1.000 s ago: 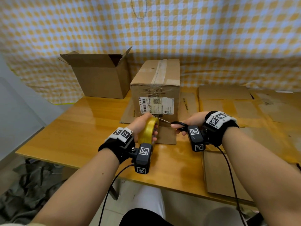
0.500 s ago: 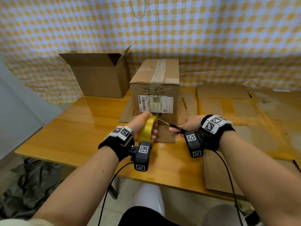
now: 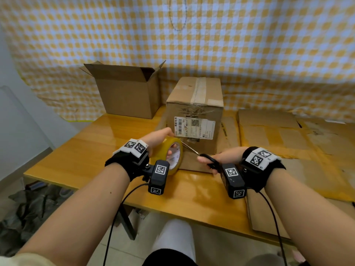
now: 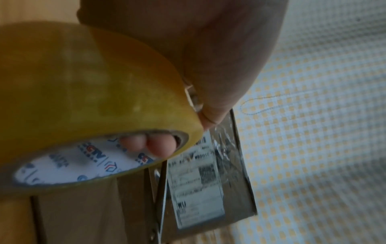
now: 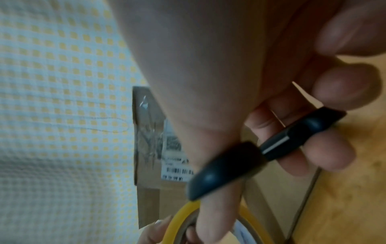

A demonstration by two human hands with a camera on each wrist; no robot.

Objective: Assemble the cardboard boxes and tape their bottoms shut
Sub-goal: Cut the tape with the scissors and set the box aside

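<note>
A taped cardboard box (image 3: 194, 112) with a shipping label stands upright mid-table, its lower flap (image 3: 192, 164) lying toward me. My left hand (image 3: 159, 143) grips a yellow tape roll (image 3: 171, 156) in front of the box, fingers through the core (image 4: 146, 145). My right hand (image 3: 217, 160) holds black-handled scissors (image 3: 207, 160), thumb and fingers through the loops (image 5: 250, 158). The blades (image 3: 189, 149) point left toward the roll, beside the box's label (image 4: 196, 189). A second box (image 3: 126, 93) stands open at the back left.
Flattened cardboard sheets (image 3: 288, 143) cover the right side of the wooden table (image 3: 92, 150). A yellow checked cloth (image 3: 249, 45) hangs behind. The table's front edge runs just under my wrists; a cloth heap (image 3: 23, 217) lies on the floor at left.
Both hands have stayed in front of the box. The scissor blades have swung a little closer to the tape roll; the view has tilted slightly.
</note>
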